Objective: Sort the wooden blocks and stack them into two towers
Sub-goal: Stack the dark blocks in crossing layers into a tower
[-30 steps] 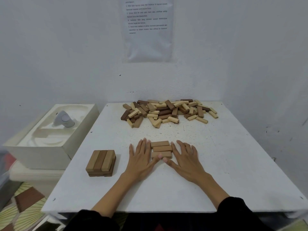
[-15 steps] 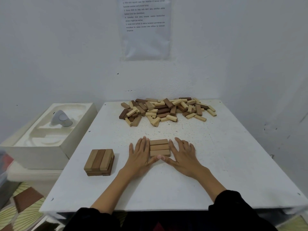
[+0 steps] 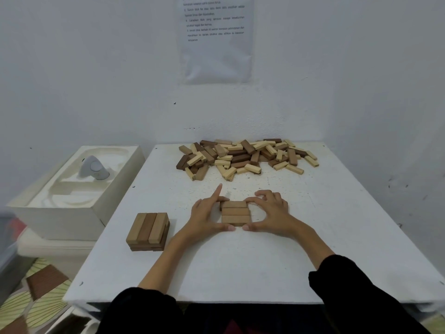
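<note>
White table [image 3: 325,232]: three-block layer [image 3: 235,214] pinched between left hand [image 3: 204,216], right hand [image 3: 273,210].

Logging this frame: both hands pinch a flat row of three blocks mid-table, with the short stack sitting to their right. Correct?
One detail is off. The head view shows the short stack to the left of the hands, near the left edge of the table. Otherwise right: left hand and right hand pinch the row of three blocks mid-table.
</note>
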Available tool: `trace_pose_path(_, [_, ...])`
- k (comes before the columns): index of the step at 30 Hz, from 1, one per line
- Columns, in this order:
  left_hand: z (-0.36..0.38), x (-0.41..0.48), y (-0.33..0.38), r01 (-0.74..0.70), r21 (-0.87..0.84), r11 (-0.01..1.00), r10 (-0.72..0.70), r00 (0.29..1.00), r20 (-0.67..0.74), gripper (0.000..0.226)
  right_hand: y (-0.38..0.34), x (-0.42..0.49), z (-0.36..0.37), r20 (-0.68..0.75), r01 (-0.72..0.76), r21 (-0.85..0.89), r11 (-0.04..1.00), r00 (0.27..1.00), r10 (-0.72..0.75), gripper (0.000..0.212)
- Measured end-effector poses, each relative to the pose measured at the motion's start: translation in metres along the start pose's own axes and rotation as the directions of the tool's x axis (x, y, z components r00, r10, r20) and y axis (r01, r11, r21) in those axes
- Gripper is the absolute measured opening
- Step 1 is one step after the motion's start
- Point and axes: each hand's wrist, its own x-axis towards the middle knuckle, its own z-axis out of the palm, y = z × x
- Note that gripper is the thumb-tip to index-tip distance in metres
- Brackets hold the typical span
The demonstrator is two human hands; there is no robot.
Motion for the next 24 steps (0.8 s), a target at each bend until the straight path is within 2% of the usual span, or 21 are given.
trace_pose_path(5, [-0.001,0.0,-0.004,-0.029,-0.005,1.0,0.029,0.999,0.04,0.104,-0.002,-0.003,0.003,-0.017,-0.02,-0.008,1.0,1.0,0.02,0.085])
trace_pose_path(8, [-0.002,-0.002,-0.004,-0.029,0.006,1.0,0.028,0.998,0.054,0.113,-0.002,-0.01,0.007,-0.009,-0.037,-0.074,0.997,0.999,0.037,0.101])
trace_pose_path(11, [-0.001,-0.009,-0.001,0.0,0.191,0.982,-0.019,0.995,0.098,0.136,-0.006,-0.02,0.014,0.03,-0.079,-0.213,0.974,0.996,0.087,0.125])
trace_pose_path(13, [0.003,-0.016,0.003,-0.001,0.318,0.948,-0.036,0.993,0.111,0.139,-0.011,-0.025,0.016,0.074,-0.093,-0.256,0.962,0.991,0.116,0.141])
trace_pose_path(14, [0.005,-0.018,0.005,-0.001,0.362,0.932,-0.042,0.993,0.111,0.138,-0.014,-0.026,0.016,0.099,-0.101,-0.263,0.96,0.987,0.131,0.141])
trace_pose_path(17, [0.008,-0.019,0.008,0.013,0.407,0.913,-0.066,0.991,0.118,0.135,-0.02,-0.026,0.015,0.161,-0.114,-0.277,0.954,0.973,0.163,0.112])
trace_pose_path(24, [0.011,-0.021,0.011,0.009,0.454,0.891,-0.061,0.993,0.099,0.132,-0.025,-0.021,0.017,0.19,-0.121,-0.283,0.951,0.965,0.179,0.103])
